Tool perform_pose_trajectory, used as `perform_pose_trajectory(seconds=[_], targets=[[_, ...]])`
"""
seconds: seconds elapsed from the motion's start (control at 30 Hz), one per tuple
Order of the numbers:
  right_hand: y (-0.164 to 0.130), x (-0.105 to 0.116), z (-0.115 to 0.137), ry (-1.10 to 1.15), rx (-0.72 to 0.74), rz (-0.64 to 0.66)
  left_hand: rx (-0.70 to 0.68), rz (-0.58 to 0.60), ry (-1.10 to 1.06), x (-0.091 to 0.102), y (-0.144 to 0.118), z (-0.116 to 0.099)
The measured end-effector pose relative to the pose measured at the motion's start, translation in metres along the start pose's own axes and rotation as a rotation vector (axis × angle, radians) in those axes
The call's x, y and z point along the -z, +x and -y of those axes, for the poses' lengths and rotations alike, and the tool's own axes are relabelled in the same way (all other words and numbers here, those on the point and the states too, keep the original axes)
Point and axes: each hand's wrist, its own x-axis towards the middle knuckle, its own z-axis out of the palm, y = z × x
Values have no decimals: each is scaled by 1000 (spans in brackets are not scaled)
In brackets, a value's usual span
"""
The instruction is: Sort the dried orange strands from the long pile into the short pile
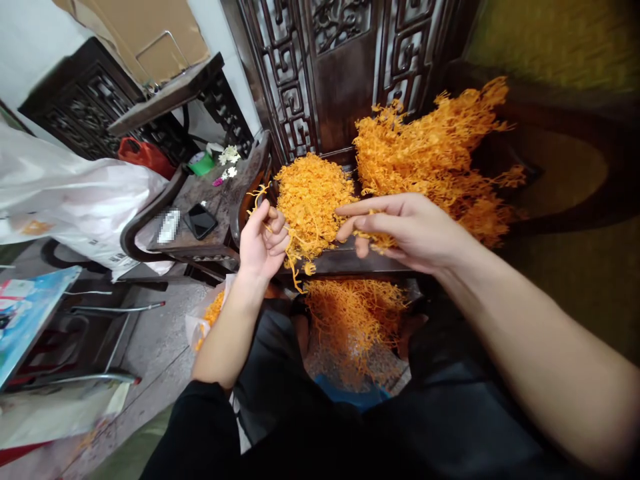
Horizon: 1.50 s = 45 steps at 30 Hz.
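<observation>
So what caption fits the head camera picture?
Left hand and right hand pinch orange strands beside a bigger orange pile.

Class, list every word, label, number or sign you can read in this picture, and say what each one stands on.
None can be read.
White plastic bag: dark print and a barcode-like mark, too small to read.
Blue printed sheet: blurred.
Item beside the phone: its face is blurred out.
</observation>
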Motion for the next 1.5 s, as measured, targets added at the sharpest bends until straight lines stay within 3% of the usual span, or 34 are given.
perform_pose_trajectory(seconds=[0.17,0.27,0.4,0.57,0.7,0.87,1.07,1.23,1.4,1.5], targets=[[11,-10,-26,-271,-51,169,-50,13,-99,2,-3,-5],[18,-20,-37,-407,10,106,-68,29,-117,2,-6,-4],[26,-34,-42,-397,203,22,-64,68,-114,2,-8,-1],[27,-43,-42,-337,144,29,-68,24,-34,1,-9,-2],[26,-39,-36,-282,214,-113,-54,36,185,5,-9,-6],[28,-25,-30,-329,187,-238,86,85,650,14,-13,-4],[30,-21,-32,-498,175,-138,-4,157,1017,19,-14,1],[26,-26,-32,-543,195,-56,-137,174,1142,16,-12,9],[23,-24,-27,-503,226,-39,-176,206,1032,12,-10,18],[23,-20,-24,-563,244,-59,-153,120,821,10,-9,22]])
